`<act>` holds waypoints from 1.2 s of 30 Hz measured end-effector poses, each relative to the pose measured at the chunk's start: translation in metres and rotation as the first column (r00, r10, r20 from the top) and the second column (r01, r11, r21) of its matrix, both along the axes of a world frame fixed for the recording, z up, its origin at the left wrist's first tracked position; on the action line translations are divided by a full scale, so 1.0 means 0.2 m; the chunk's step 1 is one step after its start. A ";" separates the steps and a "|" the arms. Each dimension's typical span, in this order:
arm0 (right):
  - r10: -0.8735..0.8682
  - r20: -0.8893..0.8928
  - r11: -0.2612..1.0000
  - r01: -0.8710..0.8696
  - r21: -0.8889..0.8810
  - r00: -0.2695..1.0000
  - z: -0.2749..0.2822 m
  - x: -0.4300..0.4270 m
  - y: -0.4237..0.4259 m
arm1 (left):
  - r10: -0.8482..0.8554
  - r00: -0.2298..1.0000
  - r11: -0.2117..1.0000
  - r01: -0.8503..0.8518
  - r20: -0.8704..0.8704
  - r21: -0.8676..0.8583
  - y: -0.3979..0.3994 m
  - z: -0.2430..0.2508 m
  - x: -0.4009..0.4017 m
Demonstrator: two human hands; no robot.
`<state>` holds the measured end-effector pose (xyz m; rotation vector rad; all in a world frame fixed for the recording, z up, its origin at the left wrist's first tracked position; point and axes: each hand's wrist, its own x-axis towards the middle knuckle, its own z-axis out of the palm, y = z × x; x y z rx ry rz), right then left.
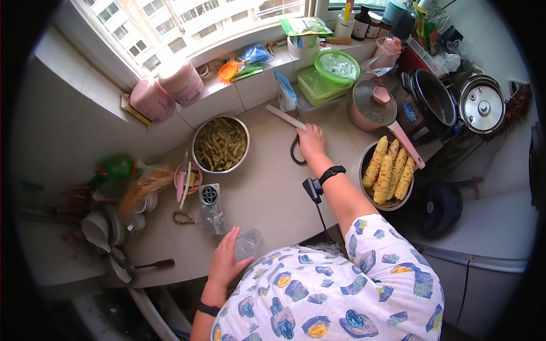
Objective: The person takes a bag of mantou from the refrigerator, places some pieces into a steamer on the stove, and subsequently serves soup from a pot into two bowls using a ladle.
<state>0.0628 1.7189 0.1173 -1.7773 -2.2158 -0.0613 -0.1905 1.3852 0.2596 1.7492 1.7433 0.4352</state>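
My right hand [312,140] reaches forward over the counter, its fingers on the near end of a white stick-like object [285,117]; how firmly they grip cannot be told. A black cord loop [295,152] lies beside this hand. Near the counter's front edge, my left hand [229,257] is curved around a clear plastic cup [248,244]. A phone with a floral case [212,211] lies just ahead of the left hand, beside a beaded bracelet [184,218]. Farther ahead stands a metal bowl of cooked soybean pods [221,145].
To the right are a bowl of corn cobs [387,170], a lidded pink saucepan [372,106] and an open cooker [431,100]. Green containers [324,81] stand by the tiled ledge. On the left are a small pink basket [194,177] and stacked dishes with ladles [100,232].
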 end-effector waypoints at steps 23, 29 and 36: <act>-0.720 -0.681 0.580 -0.426 -0.695 0.130 0.28 0.74 -0.95 | 0.070 0.998 0.992 -0.071 -0.009 -0.106 0.06 0.05 0.15; -0.575 -0.651 0.733 0.041 -0.679 -0.495 0.24 1.25 -1.32 | 0.056 0.998 0.997 -0.057 -0.016 -0.050 0.05 0.04 0.12; -0.569 -0.777 0.726 0.280 -0.628 -0.268 0.16 1.32 -1.24 | 0.008 0.997 0.997 -0.001 0.079 -0.082 0.03 0.04 0.04</act>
